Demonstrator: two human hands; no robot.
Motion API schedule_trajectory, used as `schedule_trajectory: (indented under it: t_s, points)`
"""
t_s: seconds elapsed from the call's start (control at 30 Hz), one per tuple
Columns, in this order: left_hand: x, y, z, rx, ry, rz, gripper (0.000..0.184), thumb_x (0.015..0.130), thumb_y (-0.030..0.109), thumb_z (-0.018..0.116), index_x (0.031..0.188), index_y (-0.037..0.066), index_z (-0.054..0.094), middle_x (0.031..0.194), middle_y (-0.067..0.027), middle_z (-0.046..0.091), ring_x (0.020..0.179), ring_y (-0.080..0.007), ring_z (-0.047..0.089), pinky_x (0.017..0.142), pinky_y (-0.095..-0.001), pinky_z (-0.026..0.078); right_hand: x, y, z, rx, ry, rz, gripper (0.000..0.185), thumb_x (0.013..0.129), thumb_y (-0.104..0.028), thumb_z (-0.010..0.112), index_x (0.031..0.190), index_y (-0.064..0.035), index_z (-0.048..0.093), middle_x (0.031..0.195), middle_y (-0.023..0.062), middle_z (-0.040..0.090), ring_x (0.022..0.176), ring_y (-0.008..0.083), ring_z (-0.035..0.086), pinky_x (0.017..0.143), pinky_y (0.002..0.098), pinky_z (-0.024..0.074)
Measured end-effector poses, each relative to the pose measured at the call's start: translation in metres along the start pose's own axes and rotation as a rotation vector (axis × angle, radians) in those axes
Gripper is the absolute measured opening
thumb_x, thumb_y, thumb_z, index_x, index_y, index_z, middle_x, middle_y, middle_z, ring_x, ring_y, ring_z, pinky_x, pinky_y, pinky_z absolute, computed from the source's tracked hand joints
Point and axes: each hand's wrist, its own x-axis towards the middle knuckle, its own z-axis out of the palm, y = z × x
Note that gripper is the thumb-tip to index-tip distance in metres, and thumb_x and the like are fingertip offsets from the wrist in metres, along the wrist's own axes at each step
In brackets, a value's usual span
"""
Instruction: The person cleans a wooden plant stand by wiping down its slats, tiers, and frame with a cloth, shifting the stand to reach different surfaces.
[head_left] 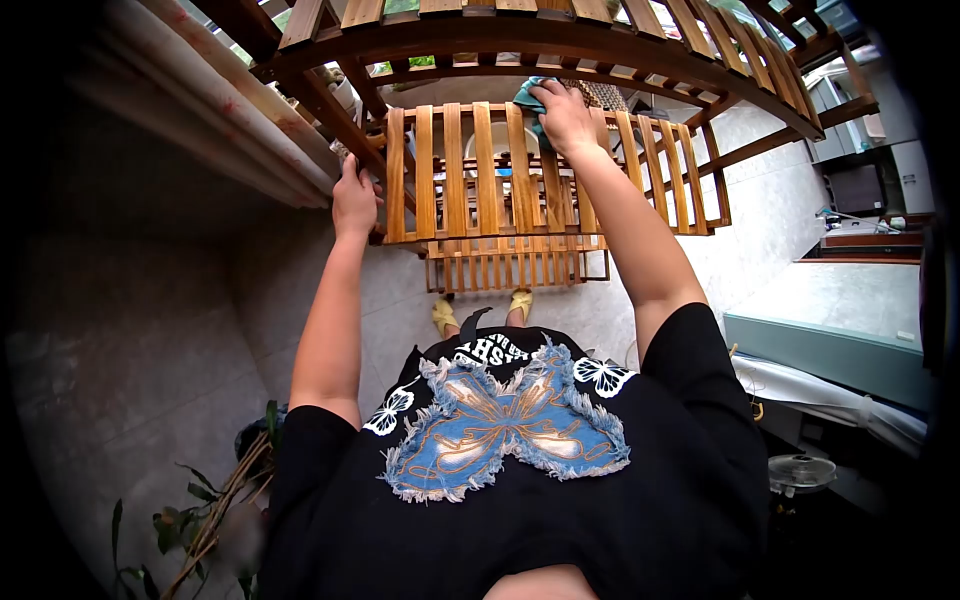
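Observation:
Under my right hand point(568, 120) is a teal cloth point(528, 95), gripped against the far edge of a slatted wooden shelf point(485, 180). The cloth hangs partly over the slats. My left hand point(355, 203) is at the shelf's left side, close to a dark wooden post. Its fingers are curled and partly hidden. By those fingertips is a small whitish thing point(338, 149), too small to name.
A higher slatted tier point(520, 35) of the wooden rack arches across the top. Lower slats point(510, 265) sit beneath the shelf, near my yellow slippers point(444, 316). A pale curtain point(215, 90) hangs left. Leafy stems point(215, 510) stand lower left.

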Motion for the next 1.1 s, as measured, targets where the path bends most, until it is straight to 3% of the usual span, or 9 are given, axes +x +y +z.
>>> schedule_trajectory:
  t_s: [0.1, 0.2, 0.23, 0.33, 0.5, 0.7, 0.73, 0.8, 1.1]
  points:
    - [-0.001, 0.001, -0.001, -0.002, -0.011, -0.030, 0.044, 0.107, 0.020, 0.048, 0.149, 0.009, 0.046, 0.073, -0.0101, 0.067, 0.056, -0.0192, 0.066, 0.058, -0.0369, 0.054, 0.000, -0.008, 0.017, -0.242, -0.146, 0.008, 0.044, 0.097, -0.007, 0.050, 0.136, -0.0204, 0.064, 0.146, -0.0015, 0.054, 0.121, 0.0344, 0.055, 0.106, 0.0415, 0.0508]
    - [0.001, -0.002, -0.003, -0.044, -0.036, -0.029, 0.044, 0.107, 0.019, 0.048, 0.149, 0.009, 0.046, 0.074, -0.0099, 0.067, 0.056, -0.0190, 0.066, 0.058, -0.0366, 0.054, -0.006, -0.027, -0.004, -0.359, -0.270, -0.051, 0.043, 0.097, -0.008, 0.050, 0.136, -0.0198, 0.065, 0.146, -0.0024, 0.054, 0.122, 0.0318, 0.055, 0.102, 0.0397, 0.0538]
    - [0.000, -0.003, -0.003, -0.042, -0.036, -0.035, 0.044, 0.107, 0.019, 0.048, 0.149, 0.009, 0.046, 0.074, -0.0099, 0.067, 0.056, -0.0190, 0.066, 0.058, -0.0366, 0.054, -0.009, -0.020, 0.002, -0.319, -0.172, -0.116, 0.029, 0.098, -0.017, 0.054, 0.120, -0.0172, 0.072, 0.133, -0.0019, 0.061, 0.121, 0.0308, 0.056, 0.098, 0.0429, 0.0553]
    - [0.003, -0.004, -0.003, -0.007, -0.025, -0.040, 0.043, 0.107, 0.019, 0.048, 0.149, 0.008, 0.046, 0.073, -0.0097, 0.067, 0.055, -0.0188, 0.066, 0.057, -0.0364, 0.054, -0.015, -0.018, -0.021, -0.286, -0.323, -0.108, 0.033, 0.096, -0.011, 0.055, 0.118, -0.0247, 0.075, 0.130, -0.0040, 0.061, 0.121, 0.0266, 0.056, 0.101, 0.0390, 0.0536]
    - [0.003, -0.005, 0.000, -0.019, -0.019, -0.019, 0.043, 0.107, 0.018, 0.048, 0.149, 0.008, 0.046, 0.072, -0.0094, 0.067, 0.055, -0.0191, 0.066, 0.056, -0.0364, 0.053, -0.076, -0.040, -0.060, -0.115, -0.374, 0.010, 0.034, 0.095, -0.007, 0.055, 0.123, -0.0148, 0.073, 0.137, 0.0020, 0.065, 0.111, 0.0289, 0.061, 0.104, 0.0370, 0.0505]
    - [0.003, -0.002, -0.004, -0.040, -0.042, -0.033, 0.042, 0.107, 0.018, 0.047, 0.148, 0.007, 0.047, 0.072, -0.0093, 0.067, 0.055, -0.0193, 0.066, 0.056, -0.0365, 0.054, -0.182, -0.053, -0.037, -0.166, -0.155, -0.177, 0.040, 0.085, -0.005, 0.060, 0.123, -0.0097, 0.072, 0.144, 0.0027, 0.060, 0.111, 0.0286, 0.061, 0.087, 0.0356, 0.0571]
    - [0.003, -0.004, -0.002, -0.057, -0.016, -0.002, 0.023, 0.109, 0.014, 0.045, 0.129, 0.008, 0.053, 0.074, -0.0079, 0.067, 0.054, -0.0159, 0.064, 0.050, -0.0317, 0.049, -0.193, -0.057, -0.037, -0.209, -0.160, -0.178, 0.040, 0.086, -0.005, 0.059, 0.124, -0.0093, 0.071, 0.145, 0.0023, 0.059, 0.108, 0.0283, 0.060, 0.084, 0.0352, 0.0573]
    - [0.005, -0.008, -0.001, -0.067, -0.026, 0.003, 0.023, 0.109, 0.014, 0.044, 0.130, 0.008, 0.053, 0.074, -0.0077, 0.067, 0.054, -0.0154, 0.065, 0.050, -0.0313, 0.049, -0.210, -0.064, -0.033, -0.284, -0.147, -0.199, 0.044, 0.085, -0.006, 0.059, 0.128, -0.0083, 0.067, 0.148, 0.0011, 0.056, 0.103, 0.0276, 0.058, 0.076, 0.0338, 0.0570]
    - [0.009, -0.023, -0.006, -0.167, -0.072, 0.012, 0.032, 0.110, 0.020, 0.045, 0.138, 0.006, 0.049, 0.079, -0.0057, 0.069, 0.058, -0.0123, 0.066, 0.051, -0.0266, 0.048, -0.235, -0.062, -0.044, -0.229, -0.103, -0.205, 0.040, 0.083, -0.010, 0.063, 0.122, -0.0089, 0.070, 0.143, 0.0011, 0.057, 0.107, 0.0280, 0.059, 0.079, 0.0355, 0.0576]
